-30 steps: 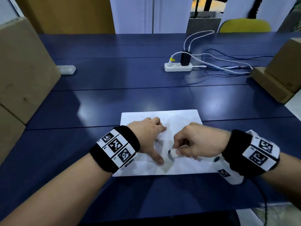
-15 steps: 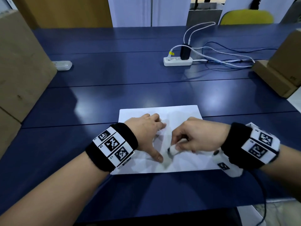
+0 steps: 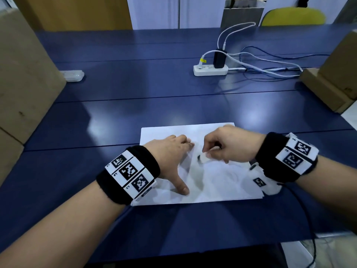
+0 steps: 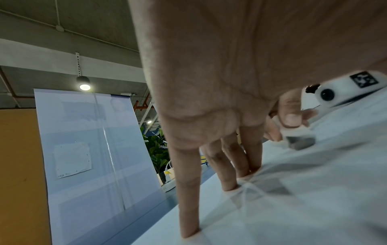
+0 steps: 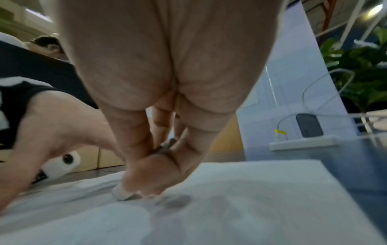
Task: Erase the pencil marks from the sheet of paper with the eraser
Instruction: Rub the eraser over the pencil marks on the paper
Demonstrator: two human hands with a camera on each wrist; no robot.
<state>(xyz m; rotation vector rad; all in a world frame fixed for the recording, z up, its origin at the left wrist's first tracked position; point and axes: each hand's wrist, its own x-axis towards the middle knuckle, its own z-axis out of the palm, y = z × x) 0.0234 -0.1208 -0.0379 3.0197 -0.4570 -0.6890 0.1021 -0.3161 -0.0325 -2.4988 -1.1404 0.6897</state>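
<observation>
Your left hand (image 3: 170, 155) lies spread on the white rectangular sheet of paper (image 3: 222, 182), fingertips (image 4: 189, 232) and thumb pressing it flat against the dark blue desk (image 3: 135, 97). Your right hand (image 3: 229, 146) pinches the small white block eraser (image 3: 203, 157) with its grey-smudged end touching the sheet near the middle, just beside your left fingers.

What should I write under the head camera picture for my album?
Left hand presses the sheet of paper flat while the right hand rubs it with an eraser.
</observation>
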